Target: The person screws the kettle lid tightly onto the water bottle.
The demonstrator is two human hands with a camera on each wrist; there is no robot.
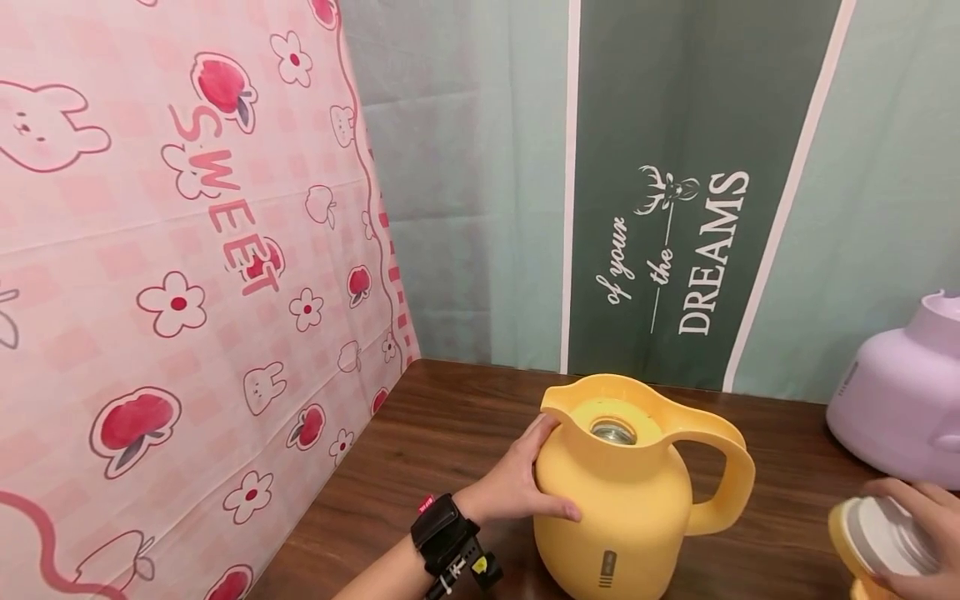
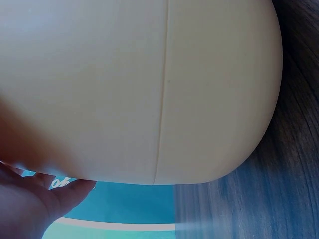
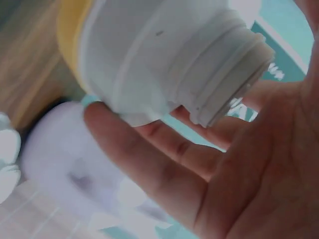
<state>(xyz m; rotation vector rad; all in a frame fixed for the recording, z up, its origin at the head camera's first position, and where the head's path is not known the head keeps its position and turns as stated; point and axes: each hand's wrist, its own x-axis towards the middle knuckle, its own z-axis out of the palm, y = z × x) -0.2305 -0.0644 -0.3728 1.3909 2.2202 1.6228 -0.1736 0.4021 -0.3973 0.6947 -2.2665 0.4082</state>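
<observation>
A yellow thermos jug (image 1: pixel 611 517) stands upright on the table, its top uncovered and a round glass mouth (image 1: pixel 613 432) showing inside the rim. My left hand (image 1: pixel 517 479) grips the jug below the spout, thumb across the front. In the left wrist view the jug's pale-looking side (image 2: pixel 219 89) fills most of the picture. Off to the right, my right hand (image 1: pixel 926 525) holds the jug's lid (image 1: pixel 885 537), which has a yellow edge and a white underside. The right wrist view shows the lid's threaded white stopper (image 3: pixel 224 69) pointing toward the palm.
A lilac thermos jug (image 1: pixel 892 408) stands on the dark wooden table (image 1: pixel 420 433) at the right. Behind hangs a green cloth (image 1: pixel 465 208) with lettering, and a pink patterned cloth (image 1: pixel 202 333) covers the left side.
</observation>
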